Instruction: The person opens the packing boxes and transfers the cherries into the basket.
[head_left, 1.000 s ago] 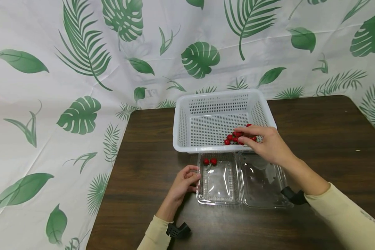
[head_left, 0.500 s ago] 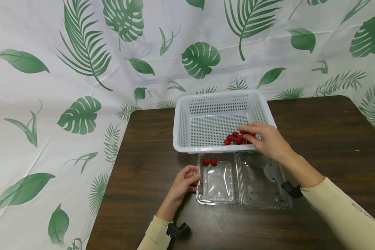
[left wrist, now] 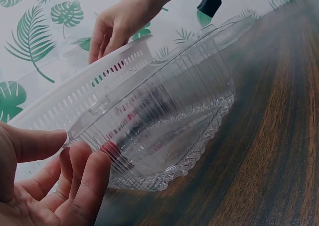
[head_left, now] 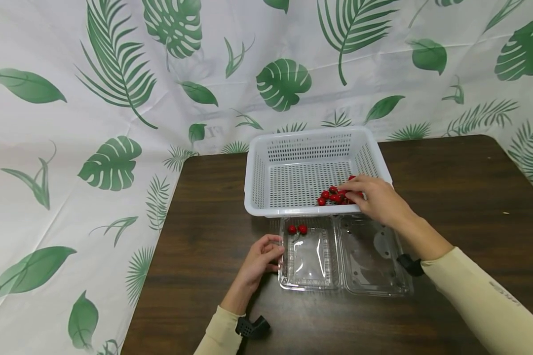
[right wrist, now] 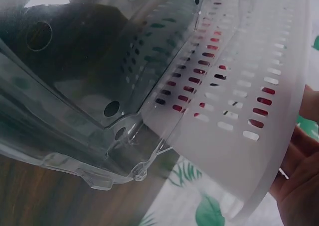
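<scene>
A white slotted plastic basket [head_left: 288,211] holds a heap of red cherries [head_left: 326,195] in its near right corner. My right hand [head_left: 378,198] reaches over the basket's near rim, with thumb and fingers down among the cherries; its fingertips are partly hidden there, and I cannot tell whether they pinch one. In front of the basket lies an opened clear plastic clamshell box [head_left: 311,256], with two cherries [head_left: 297,230] in the far left corner of its left half. My left hand [head_left: 261,259] pinches this box's left rim between thumb and fingers, seen closely in the left wrist view.
The clamshell's lid half [head_left: 373,261], with round holes, lies flat on the right beneath my right forearm. All this stands on a dark wooden table [head_left: 195,246]. Behind the table hangs a white cloth [head_left: 231,98] printed with green leaves.
My right hand has lowered further into the cherries, its thumb and fingers closer together, and the forearm has shifted a little left. My left hand and the clamshell stay in place.
</scene>
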`<state>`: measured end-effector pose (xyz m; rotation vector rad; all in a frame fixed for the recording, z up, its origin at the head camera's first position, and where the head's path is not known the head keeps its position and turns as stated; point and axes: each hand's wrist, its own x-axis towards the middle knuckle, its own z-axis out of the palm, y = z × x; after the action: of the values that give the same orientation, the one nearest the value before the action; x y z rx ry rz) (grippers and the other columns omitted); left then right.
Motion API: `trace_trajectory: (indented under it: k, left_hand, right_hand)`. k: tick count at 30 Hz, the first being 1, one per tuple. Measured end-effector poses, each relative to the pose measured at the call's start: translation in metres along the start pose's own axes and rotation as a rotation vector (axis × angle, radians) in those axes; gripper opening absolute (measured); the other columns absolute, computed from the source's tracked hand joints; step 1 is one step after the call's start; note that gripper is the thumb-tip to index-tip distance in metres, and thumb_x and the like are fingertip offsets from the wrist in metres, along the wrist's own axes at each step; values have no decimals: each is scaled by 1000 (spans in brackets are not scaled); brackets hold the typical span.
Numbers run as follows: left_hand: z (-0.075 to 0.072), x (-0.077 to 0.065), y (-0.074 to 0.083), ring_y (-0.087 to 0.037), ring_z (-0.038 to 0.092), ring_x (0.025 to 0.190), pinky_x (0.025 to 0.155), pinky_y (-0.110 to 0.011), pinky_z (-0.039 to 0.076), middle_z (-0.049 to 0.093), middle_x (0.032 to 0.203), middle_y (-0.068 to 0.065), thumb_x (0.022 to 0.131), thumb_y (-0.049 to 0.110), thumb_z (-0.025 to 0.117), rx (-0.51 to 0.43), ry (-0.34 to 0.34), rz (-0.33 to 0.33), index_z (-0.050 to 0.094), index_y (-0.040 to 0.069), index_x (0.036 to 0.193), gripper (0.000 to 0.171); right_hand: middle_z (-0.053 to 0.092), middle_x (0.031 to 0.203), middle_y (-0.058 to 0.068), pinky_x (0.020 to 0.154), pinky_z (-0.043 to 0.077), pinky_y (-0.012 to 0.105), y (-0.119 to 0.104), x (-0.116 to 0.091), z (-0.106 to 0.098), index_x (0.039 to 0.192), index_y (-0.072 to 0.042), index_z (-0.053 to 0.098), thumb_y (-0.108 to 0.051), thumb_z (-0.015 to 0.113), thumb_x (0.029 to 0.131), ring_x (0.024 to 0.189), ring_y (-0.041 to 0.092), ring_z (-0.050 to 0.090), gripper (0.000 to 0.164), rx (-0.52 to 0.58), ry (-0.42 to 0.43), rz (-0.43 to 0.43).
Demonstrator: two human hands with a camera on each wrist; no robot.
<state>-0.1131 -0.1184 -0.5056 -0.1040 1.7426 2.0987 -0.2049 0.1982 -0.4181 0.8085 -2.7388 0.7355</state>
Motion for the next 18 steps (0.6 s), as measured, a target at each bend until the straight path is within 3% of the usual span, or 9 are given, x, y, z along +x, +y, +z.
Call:
trace_trajectory:
  k: [5, 14, 18]
  left_hand:
    - [0, -1, 1, -11, 57, 64, 54, -24, 49, 59, 78, 1, 93, 7, 63, 2, 5, -13, 52, -3, 119, 30]
    - [1, -1, 3, -11, 56, 65, 54, -25, 49, 59, 77, 1, 94, 5, 62, 5, 9, -11, 52, -4, 119, 29]
    - [1, -2, 3, -11, 57, 64, 54, -25, 49, 59, 77, 1, 94, 5, 62, 5, 9, -14, 52, -4, 120, 29]
  right_hand:
    - [65, 104, 8, 64, 47, 38, 1, 1, 1, 115, -9, 72, -6, 70, 89, 81, 22, 60, 26, -18, -29, 25]
    - [64, 112, 14, 76, 51, 49, -1, 2, -2, 104, -4, 75, -8, 71, 89, 98, 32, 61, 16, -60, -77, 102]
    - [65, 108, 14, 74, 51, 49, -3, 2, -4, 102, -3, 75, -11, 70, 90, 95, 31, 61, 15, -67, -103, 117]
